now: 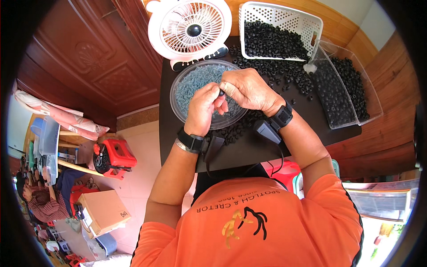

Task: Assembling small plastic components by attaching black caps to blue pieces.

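Both of my hands meet over a clear round tub (pixel 173 104) filled with small blue-grey translucent pieces. My left hand (pixel 203 107) is closed, its thumb and fingers pinching a small black round part (pixel 221 92). Right against it, my right hand (pixel 250 89) is closed too, thumb and forefinger pressed together at the top of that part. Whether the right fingertips also hold a tiny piece is hidden. Loose black ring-shaped parts (pixel 284 71) lie spread on the dark table (pixel 249 153), behind and to the right of the tub, and more lie beside its near edge.
At the back stand a pink-and-white fan (pixel 194 30) and a white perforated basket (pixel 307 26) of black parts. A clear bin (pixel 376 100) at the right holds more. Black strapped devices sit on both wrists. A red container (pixel 116 156) and a cardboard box (pixel 106 211) stand left; a person (pixel 42 202) is beyond.
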`<state>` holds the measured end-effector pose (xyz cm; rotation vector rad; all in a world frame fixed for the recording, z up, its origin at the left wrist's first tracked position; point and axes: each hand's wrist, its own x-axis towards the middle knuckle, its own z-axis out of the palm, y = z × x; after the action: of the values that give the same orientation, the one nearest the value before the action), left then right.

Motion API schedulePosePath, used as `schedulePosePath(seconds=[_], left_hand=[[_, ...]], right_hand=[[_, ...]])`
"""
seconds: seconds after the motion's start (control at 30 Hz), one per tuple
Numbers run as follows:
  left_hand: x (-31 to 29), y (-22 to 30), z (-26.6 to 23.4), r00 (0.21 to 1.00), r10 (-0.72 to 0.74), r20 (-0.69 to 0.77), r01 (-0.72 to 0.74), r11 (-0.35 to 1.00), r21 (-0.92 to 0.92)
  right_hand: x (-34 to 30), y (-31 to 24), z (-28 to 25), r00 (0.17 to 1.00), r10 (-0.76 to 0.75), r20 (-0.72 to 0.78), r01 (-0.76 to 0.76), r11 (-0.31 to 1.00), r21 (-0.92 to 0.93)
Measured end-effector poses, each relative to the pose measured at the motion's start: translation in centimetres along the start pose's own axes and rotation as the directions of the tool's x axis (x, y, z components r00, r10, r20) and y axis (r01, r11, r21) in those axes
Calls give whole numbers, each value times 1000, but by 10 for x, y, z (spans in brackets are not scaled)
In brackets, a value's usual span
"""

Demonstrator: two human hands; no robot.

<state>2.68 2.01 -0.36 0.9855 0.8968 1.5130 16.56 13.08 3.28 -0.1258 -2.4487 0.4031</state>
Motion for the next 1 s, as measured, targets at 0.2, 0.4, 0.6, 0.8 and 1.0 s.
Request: schedulePosePath(seconds=[0.2, 0.4, 0.6, 0.8, 1.0], left_hand=[[-3, -5, 3, 989, 112, -92, -99, 985, 139], [-4, -8, 13, 957, 238, -167, -203, 957, 205], [-4, -3, 13, 939, 300, -165, -229, 908, 351], [-1, -4, 2, 968, 146, -206, -151, 989, -4], [-2, 0, 10, 967, 140, -214, -183, 962, -202]], right_hand=[[0, -6, 6, 997, 68, -25, -62, 979, 194], [3, -14, 9, 993, 118, -28, -104, 945, 309], [5, -6, 14, 988, 140, -58, -120, 956, 268], [0, -7, 16, 950, 223, -217, -125, 913, 389], [2, -17, 21, 959, 141, -245, -103, 981, 163]])
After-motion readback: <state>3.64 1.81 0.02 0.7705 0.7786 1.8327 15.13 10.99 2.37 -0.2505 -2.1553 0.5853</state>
